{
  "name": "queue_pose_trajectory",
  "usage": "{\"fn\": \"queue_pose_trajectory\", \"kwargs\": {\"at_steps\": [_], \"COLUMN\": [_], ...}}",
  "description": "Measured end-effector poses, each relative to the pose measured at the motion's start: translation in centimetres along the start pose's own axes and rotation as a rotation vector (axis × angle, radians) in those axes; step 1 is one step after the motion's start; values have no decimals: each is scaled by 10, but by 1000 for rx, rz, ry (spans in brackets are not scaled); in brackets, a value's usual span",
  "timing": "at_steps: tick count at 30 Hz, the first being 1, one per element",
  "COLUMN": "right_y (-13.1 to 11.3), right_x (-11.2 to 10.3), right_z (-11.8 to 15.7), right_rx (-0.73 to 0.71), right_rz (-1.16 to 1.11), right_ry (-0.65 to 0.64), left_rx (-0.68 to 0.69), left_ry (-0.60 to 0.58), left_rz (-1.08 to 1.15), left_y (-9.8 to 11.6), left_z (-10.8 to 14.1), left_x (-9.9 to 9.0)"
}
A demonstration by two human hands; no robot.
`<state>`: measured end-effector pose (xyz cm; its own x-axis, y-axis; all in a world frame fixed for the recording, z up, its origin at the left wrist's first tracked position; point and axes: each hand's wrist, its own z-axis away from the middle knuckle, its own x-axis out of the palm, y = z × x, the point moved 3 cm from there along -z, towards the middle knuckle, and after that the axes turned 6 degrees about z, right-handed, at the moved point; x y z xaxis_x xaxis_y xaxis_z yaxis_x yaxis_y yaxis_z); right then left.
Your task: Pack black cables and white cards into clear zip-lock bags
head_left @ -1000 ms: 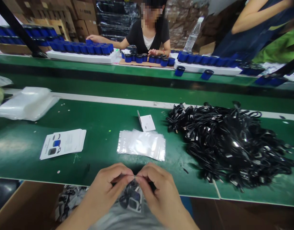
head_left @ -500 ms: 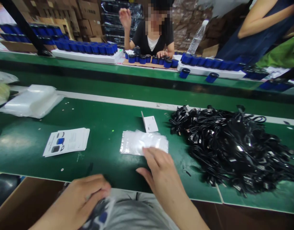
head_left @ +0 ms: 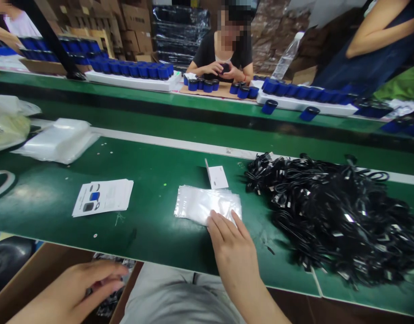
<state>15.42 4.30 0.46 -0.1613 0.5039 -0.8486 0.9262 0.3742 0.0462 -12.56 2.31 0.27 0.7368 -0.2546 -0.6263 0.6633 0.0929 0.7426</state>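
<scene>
My right hand lies with outstretched fingers on the near edge of a small stack of clear plastic bags. Its fingertips touch the top bag without gripping it. My left hand hangs over an open cardboard box below the table edge, thumb and fingers apart and nothing seen between them. Shiny plastic packets with dark contents show in the box, partly covered by that hand. A folded white leaflet stands just behind the bags. Left of them is a stack of printed leaflets.
A large heap of black cables covers the right of the green table. Larger clear bags and a tape roll are at left. Across the raised ledge, a co-worker sits behind rows of blue jars.
My left hand has moved left over the box and let go of the packet it held. My right hand's fingers have straightened on the bags. The co-worker's raised hand has come down to a dark object.
</scene>
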Motion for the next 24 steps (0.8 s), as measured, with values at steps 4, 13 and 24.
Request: {"fn": "queue_pose_trajectory", "kwargs": {"at_steps": [4, 13, 24], "right_y": [5, -5, 15], "right_x": [2, -23, -25], "right_z": [5, 5, 15], "right_rx": [92, 91, 634], "right_rz": [-105, -498, -982], "right_ry": [27, 130, -335], "left_rx": [-45, -190, -134], "left_ry": [-339, -287, -123], "left_rz": [133, 1034, 883], "left_y": [56, 96, 91], "left_z": [-14, -38, -30], "left_x": [41, 111, 102]}}
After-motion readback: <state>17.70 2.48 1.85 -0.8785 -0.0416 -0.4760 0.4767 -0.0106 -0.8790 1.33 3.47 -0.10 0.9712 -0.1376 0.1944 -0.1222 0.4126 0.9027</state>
